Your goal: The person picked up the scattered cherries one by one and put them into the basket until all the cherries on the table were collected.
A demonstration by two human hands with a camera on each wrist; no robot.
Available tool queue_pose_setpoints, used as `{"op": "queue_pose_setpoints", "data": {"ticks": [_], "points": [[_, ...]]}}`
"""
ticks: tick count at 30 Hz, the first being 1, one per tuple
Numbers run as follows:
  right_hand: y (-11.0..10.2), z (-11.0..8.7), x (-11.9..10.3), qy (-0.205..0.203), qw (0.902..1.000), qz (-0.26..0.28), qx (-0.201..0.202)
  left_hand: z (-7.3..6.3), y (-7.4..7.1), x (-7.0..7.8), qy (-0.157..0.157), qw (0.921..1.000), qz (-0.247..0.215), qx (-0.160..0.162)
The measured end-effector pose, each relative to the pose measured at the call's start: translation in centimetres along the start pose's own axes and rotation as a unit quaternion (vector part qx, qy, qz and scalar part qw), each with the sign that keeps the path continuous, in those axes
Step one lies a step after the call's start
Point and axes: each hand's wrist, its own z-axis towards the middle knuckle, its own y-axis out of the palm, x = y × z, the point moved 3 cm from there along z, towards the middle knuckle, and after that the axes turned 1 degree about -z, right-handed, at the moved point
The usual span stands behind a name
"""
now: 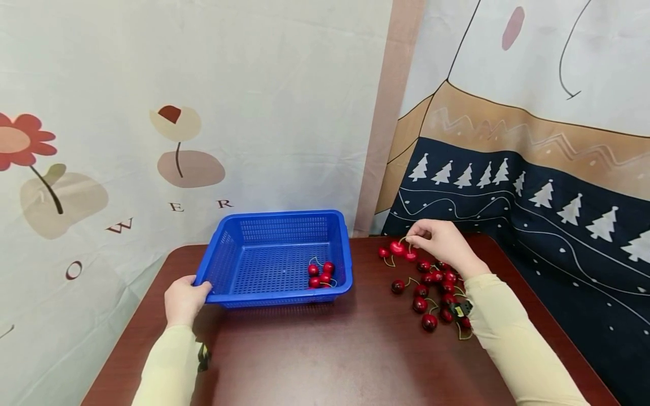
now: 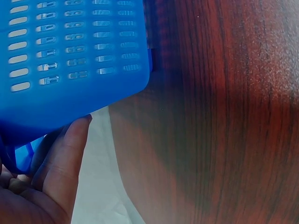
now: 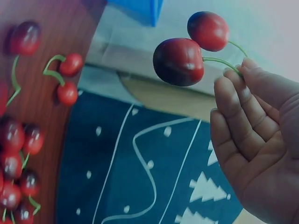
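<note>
At the left, my left hand grips the front left corner of a blue plastic basket, whose perforated wall fills the upper part of the left wrist view. Several red cherries with green stems lie inside it, at the right end. My right hand pinches the joined green stems of a pair of cherries between thumb and forefinger. The pair hangs above the table's far right part. Below and nearer the wrist, a pile of dark red cherries spreads over the wood.
The brown wooden table carries the basket and the pile. Behind it hangs a pale printed curtain, with a dark blue tree-patterned cloth along the right edge. Two joined cherries lie apart from the pile near the far edge.
</note>
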Motion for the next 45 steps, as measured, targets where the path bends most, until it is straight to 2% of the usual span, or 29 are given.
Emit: {"op": "queue_pose_setpoints", "data": {"ticks": [7,12,26,36,45], "points": [[1.4,2.0,-2.2,-0.014,0.9992,0.032,0.019,-0.1,-0.1,0.0,0.001,1.0000,-0.001,0.005],[2.7,3.2,-3.6,-0.017,0.9976,0.064,0.018,-0.1,-0.1,0.1,0.003,1.0000,0.002,0.006],[6.6,5.7,-6.9,0.011,0.9913,0.131,0.011,-0.1,-0.1,0.1,0.006,0.9999,-0.005,0.007],[9.1,7.7,-9.4,0.013,0.9900,0.135,-0.040,-0.1,-0.1,0.2,0.011,0.9999,0.004,0.009],[11.2,9.3,-11.4,-0.022,0.9919,0.077,-0.098,-0.2,-0.2,0.3,0.004,1.0000,0.004,0.008]]}}
